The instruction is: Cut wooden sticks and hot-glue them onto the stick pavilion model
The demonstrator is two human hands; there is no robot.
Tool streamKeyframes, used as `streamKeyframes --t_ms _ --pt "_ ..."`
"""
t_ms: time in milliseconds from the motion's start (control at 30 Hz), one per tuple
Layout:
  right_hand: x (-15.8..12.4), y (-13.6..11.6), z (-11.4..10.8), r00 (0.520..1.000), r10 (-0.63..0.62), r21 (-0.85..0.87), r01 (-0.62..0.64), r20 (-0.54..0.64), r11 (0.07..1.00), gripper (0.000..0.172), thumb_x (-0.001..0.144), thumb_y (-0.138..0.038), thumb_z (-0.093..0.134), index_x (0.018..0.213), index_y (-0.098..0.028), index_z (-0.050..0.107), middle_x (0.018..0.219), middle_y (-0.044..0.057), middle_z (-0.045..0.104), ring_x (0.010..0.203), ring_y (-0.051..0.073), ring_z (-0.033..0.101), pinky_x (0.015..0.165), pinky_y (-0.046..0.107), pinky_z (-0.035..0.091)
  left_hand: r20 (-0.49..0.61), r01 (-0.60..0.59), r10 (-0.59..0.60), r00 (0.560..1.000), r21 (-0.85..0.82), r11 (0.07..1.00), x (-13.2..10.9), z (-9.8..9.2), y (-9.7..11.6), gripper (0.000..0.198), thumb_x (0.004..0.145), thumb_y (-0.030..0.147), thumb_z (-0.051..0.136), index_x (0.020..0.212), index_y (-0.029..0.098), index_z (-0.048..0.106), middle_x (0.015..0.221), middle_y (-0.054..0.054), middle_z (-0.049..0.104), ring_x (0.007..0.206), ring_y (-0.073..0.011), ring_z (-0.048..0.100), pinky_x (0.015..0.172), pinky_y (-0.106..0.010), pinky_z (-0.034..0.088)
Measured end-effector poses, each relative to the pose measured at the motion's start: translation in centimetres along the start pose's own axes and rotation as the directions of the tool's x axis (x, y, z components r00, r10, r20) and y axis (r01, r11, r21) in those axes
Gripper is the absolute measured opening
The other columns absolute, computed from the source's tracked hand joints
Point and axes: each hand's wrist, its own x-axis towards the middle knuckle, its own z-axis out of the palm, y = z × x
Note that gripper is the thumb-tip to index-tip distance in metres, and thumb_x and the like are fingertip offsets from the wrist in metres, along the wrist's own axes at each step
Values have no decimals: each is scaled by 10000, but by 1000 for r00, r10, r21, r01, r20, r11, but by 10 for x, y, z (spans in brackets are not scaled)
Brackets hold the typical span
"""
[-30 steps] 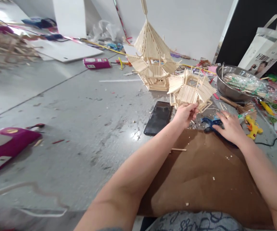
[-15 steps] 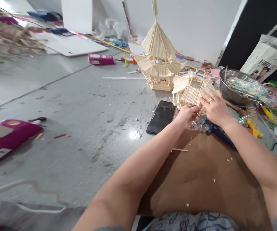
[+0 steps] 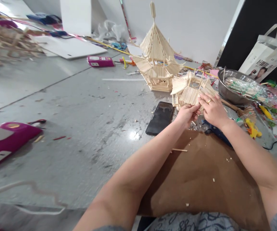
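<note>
Model of pale wooden sticks stood on the grey counter, near a flat black phone. The left hand gripped the model's front edge between closed fingers; the right hand lay against its right side, finger grip not discernible. A taller, peaked wooden pavilion stood behind.

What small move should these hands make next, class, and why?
Probably a gentle press by the right hand on the smaller stick model, with the left hand steadying it: the right hand lies against its right side, the left pinches at its near edge, and neither holds the blue tool.
</note>
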Motion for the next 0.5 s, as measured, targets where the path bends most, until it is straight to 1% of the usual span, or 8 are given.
streamKeyframes --t_ms 133,200,300,333,367,433,467,500 --pt "-17 7 -20 992 100 45 -96 -75 994 484 805 -159 371 1281 -98 438 1317 104 460 1229 227 366 1027 425 247 -22 5 -5 1000 -4 1000 -1 0 0 190 701 250 638 613 133 517 451 26 536 304 -40 428 324 -174 268" --pt "-39 17 -31 975 190 89 -180 -112 980 434 816 -179 369 1227 -121 499 1253 100 521 1189 218 419 996 397 307 -32 11 -11 999 3 1000 -2 0 0 200 685 264 649 612 135 514 452 24 534 303 -41 426 320 -175 257" --pt "-85 41 -39 899 416 141 -398 -136 906 384 830 -236 369 1150 -133 555 1112 108 610 1049 210 533 904 356 399 -26 14 -13 1000 31 999 -3 -2 -1 219 663 299 660 618 135 523 457 27 532 309 -37 420 325 -170 259" --pt "-101 51 -38 853 508 145 -491 -119 859 369 829 -267 374 1112 -144 577 1051 100 637 984 204 568 866 339 421 -25 13 -12 1000 47 999 -4 -3 -1 226 655 312 663 618 136 527 458 31 530 314 -35 419 327 -167 265" --pt "-117 61 -36 782 616 130 -604 -93 787 351 821 -300 388 1057 -159 604 990 92 657 903 200 598 813 324 442 -26 9 -7 1000 66 998 -5 -3 -2 233 647 324 665 618 136 530 459 34 529 319 -33 417 331 -163 271" --pt "-145 77 -30 582 811 5 -812 64 583 345 792 -390 419 966 -190 640 839 82 679 775 222 621 690 325 459 -41 -4 8 999 109 994 -8 -5 -4 251 629 346 674 616 136 537 459 35 530 328 -33 415 336 -160 285" --pt "-156 83 -28 487 860 -82 -861 154 502 366 785 -433 413 928 -198 653 812 93 679 780 247 620 668 338 452 -56 -20 28 998 126 992 -9 -5 -5 258 622 353 678 622 134 542 464 32 537 331 -32 412 337 -161 287" --pt "-164 87 -25 419 880 -157 -876 222 456 413 786 -484 388 909 -200 661 818 110 676 799 268 618 658 349 445 -62 -28 37 997 136 990 -11 -5 -6 262 618 361 680 634 133 550 469 29 542 334 -34 410 336 -162 283"
